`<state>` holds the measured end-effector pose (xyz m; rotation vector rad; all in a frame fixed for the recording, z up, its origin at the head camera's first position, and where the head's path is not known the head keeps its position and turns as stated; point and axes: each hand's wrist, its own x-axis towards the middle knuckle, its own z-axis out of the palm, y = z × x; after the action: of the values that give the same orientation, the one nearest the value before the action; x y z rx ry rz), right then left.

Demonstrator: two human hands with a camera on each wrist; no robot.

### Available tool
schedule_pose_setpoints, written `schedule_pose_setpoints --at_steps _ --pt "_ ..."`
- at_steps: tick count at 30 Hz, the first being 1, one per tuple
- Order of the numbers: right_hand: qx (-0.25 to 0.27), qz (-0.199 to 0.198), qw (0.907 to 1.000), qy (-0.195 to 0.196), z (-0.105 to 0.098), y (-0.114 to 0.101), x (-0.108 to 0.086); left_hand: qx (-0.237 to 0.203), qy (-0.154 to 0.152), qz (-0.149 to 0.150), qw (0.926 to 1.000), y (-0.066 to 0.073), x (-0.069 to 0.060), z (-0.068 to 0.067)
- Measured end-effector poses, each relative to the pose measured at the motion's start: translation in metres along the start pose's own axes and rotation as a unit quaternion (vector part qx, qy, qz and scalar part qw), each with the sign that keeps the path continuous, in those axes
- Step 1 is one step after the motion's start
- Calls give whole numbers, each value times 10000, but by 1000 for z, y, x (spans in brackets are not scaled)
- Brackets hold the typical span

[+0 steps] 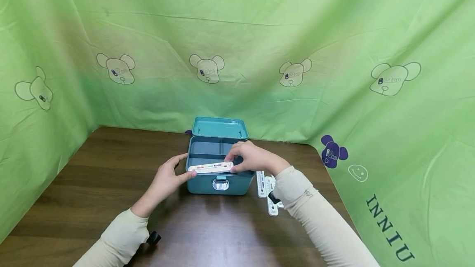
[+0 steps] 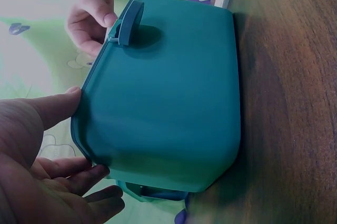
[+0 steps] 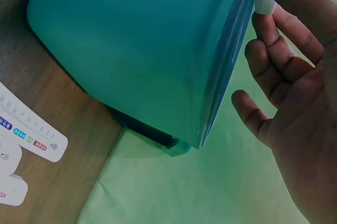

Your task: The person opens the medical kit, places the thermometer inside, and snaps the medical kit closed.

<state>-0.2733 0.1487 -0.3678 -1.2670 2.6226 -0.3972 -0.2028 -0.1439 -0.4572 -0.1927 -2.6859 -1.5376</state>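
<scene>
A teal lidded box (image 1: 237,186) stands on the table with its lid (image 1: 219,127) raised at the back. Inside is a divided tray with grey-blue compartments. Over the front compartment my right hand (image 1: 252,158) pinches one end of a white thermometer (image 1: 210,167), lying nearly level and crosswise. Its tip (image 3: 265,4) shows between thumb and fingers in the right wrist view. My left hand (image 1: 167,178) spans the box's front left corner, thumb at the rim near the thermometer's other end. In the left wrist view its fingers (image 2: 79,174) extend along the box's side.
Several more white thermometers (image 1: 261,184) lie on the wooden table (image 1: 208,234), right of the box, partly under my right forearm. A green curtain (image 1: 245,102) printed with bear heads hangs behind and along both sides. The box's front clasp (image 1: 220,183) faces me.
</scene>
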Motion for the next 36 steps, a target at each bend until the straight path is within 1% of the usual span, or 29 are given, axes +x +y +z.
schedule_pose_setpoints --at_steps 7,12,20,31,36 --pt "-81 0 10000 -9 5 2 3 11 -14 -5 10000 0 0 0" --pt "-198 -89 9998 50 9 4 3 -4 -8 22 10000 0 1 1" --pt "-397 -143 9991 6 12 2 6 -6 1 9 10000 0 0 1" --pt "-818 15 9966 -61 16 0 9 17 12 -21 10000 0 0 0" --pt "-863 27 9962 -118 17 -2 9 51 -6 -48 10000 1 -1 0"
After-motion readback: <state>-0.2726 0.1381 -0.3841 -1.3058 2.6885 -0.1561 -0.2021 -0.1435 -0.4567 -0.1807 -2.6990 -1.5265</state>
